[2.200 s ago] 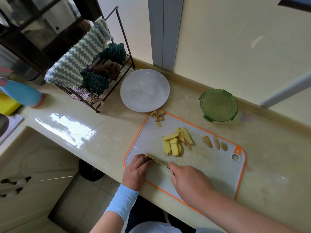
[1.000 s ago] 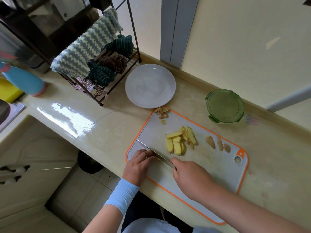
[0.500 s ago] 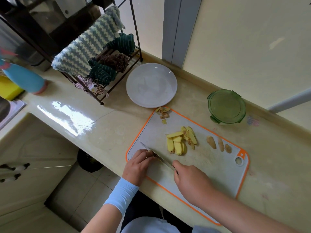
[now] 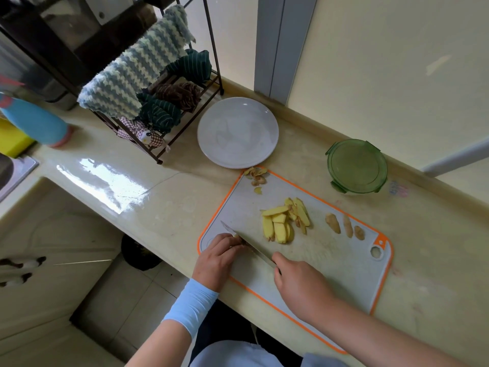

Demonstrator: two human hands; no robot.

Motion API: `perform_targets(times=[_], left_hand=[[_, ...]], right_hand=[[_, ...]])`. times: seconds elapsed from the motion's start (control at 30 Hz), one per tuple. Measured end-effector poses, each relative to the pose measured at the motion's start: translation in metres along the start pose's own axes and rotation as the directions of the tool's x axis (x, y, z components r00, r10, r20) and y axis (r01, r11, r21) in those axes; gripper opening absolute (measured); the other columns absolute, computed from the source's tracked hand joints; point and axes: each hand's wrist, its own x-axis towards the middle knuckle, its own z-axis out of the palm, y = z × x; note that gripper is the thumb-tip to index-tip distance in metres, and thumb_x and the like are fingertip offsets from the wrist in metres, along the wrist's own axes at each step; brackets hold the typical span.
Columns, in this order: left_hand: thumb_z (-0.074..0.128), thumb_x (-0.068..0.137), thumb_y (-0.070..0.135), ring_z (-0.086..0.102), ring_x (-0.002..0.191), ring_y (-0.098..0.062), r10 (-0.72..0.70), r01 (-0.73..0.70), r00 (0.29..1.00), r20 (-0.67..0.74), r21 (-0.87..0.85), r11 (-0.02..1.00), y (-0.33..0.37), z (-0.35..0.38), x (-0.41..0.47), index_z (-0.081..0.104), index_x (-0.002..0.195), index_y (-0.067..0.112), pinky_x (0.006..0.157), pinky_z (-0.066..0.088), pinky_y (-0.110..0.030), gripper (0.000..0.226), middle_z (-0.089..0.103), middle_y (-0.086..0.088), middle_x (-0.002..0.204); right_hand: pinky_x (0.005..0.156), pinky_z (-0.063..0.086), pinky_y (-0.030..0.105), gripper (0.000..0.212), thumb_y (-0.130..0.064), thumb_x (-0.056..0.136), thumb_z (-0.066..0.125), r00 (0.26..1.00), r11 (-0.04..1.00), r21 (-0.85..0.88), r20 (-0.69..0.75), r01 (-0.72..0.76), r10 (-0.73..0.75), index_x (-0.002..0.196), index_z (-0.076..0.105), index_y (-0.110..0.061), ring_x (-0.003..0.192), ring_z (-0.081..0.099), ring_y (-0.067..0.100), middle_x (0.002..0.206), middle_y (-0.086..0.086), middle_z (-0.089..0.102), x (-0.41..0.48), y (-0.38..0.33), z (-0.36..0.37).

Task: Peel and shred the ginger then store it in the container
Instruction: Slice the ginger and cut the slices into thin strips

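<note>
Two hands were at the cutting board (image 4: 330,266), weren't they? What did each one have?

Both were at its near left corner. The right hand (image 4: 300,284) had its fingers wrapped tight round the handle of the knife (image 4: 259,254). The handle was hidden inside the fist, and the blade ran out to the left and away, with its tip over the board. The left hand (image 4: 217,256), with a pale blue sleeve (image 4: 190,308) on the forearm, had its fingers curled down on a ginger piece (image 4: 239,241), right against the blade. Only a brownish sliver of that piece showed past the knuckles.

And the rest of the ginger?

It was on the same board. A pile of yellow peeled slices (image 4: 281,225) lay near the middle, just beyond the blade. Three small knobs (image 4: 344,226) with their skin on lay in a row to the right of the pile, apart from it. Scraps of peel (image 4: 255,176) sat at the far corner, just beside the white plate (image 4: 238,132).

Where was the container?

The container (image 4: 357,166) stood on the tabletop (image 4: 158,192) beyond the board's far edge, to the right of the plate, with its green lid on top. It touched neither the board nor the plate.

Was anything else up there?

A wire rack (image 4: 158,161) stood at the back left, hung with a zigzag towel (image 4: 137,67) and some darker cloths. A blue bottle (image 4: 34,123) stood further left.
</note>
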Motion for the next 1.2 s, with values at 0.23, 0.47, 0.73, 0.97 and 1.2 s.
perform_targets(times=[0.23, 0.47, 0.73, 0.97, 1.2], left_hand=[[0.056, 0.093, -0.002, 0.061, 0.097, -0.026, 0.010, -0.010, 1.000, 0.007, 0.003, 1.000, 0.001, -0.001, 0.001, 0.074, 0.103, 0.006, 0.086, 0.053, -0.032, 0.022, 0.066, -0.005, 0.103], [0.054, 0.093, -0.003, 0.057, 0.094, -0.027, 0.041, -0.042, 0.999, 0.006, 0.040, 0.998, -0.001, -0.002, 0.002, 0.074, 0.103, 0.007, 0.086, 0.050, -0.030, 0.024, 0.063, -0.007, 0.102], [0.062, 0.080, -0.016, 0.058, 0.090, -0.027, -0.013, 0.014, 0.999, -0.048, 0.010, 1.000, 0.001, 0.002, -0.004, 0.062, 0.111, 0.013, 0.082, 0.048, -0.030, 0.042, 0.061, -0.006, 0.100], [0.048, 0.098, -0.001, 0.060, 0.090, -0.029, -0.066, 0.070, 0.994, -0.082, 0.045, 0.997, 0.005, 0.008, -0.010, 0.071, 0.103, 0.007, 0.081, 0.050, -0.033, 0.024, 0.065, -0.007, 0.102], [0.040, 0.102, 0.002, 0.060, 0.094, -0.029, -0.095, 0.097, 0.986, -0.140, 0.010, 0.995, 0.009, 0.013, -0.014, 0.067, 0.104, 0.004, 0.087, 0.049, -0.030, 0.027, 0.058, -0.008, 0.107]], right_hand=[[0.053, 0.029, 0.040, 0.014, -0.028, 0.103, 0.035, 0.999, 0.999, 0.033, -0.042, 0.001, 0.000, 0.097, 0.043, -0.019, 0.065, 0.048, 0.031, 0.067, 0.002, 0.044, 0.025, -0.014, 0.011], [0.052, 0.030, 0.036, 0.015, -0.031, 0.103, 0.037, 0.999, 0.995, 0.097, -0.013, -0.031, 0.032, 0.096, 0.046, -0.021, 0.061, 0.046, 0.017, 0.070, -0.002, 0.051, -0.003, 0.018, 0.008], [0.053, 0.032, 0.037, 0.020, -0.033, 0.102, 0.039, 0.998, 0.990, 0.135, -0.039, -0.034, 0.040, 0.084, 0.038, -0.023, 0.061, 0.045, 0.023, 0.064, -0.003, 0.043, 0.015, 0.001, 0.002], [0.050, 0.027, 0.035, 0.009, -0.032, 0.101, 0.041, 0.980, 0.997, -0.049, -0.190, 0.058, -0.066, 0.096, 0.046, -0.026, 0.057, 0.050, 0.024, 0.061, -0.006, 0.039, -0.002, -0.017, 0.000], [0.039, 0.001, 0.024, 0.024, -0.025, 0.085, 0.070, 0.991, 0.981, -0.195, -0.131, 0.008, -0.034, 0.085, 0.046, -0.026, 0.038, 0.024, 0.016, 0.050, -0.009, 0.025, -0.013, -0.015, 0.000]])
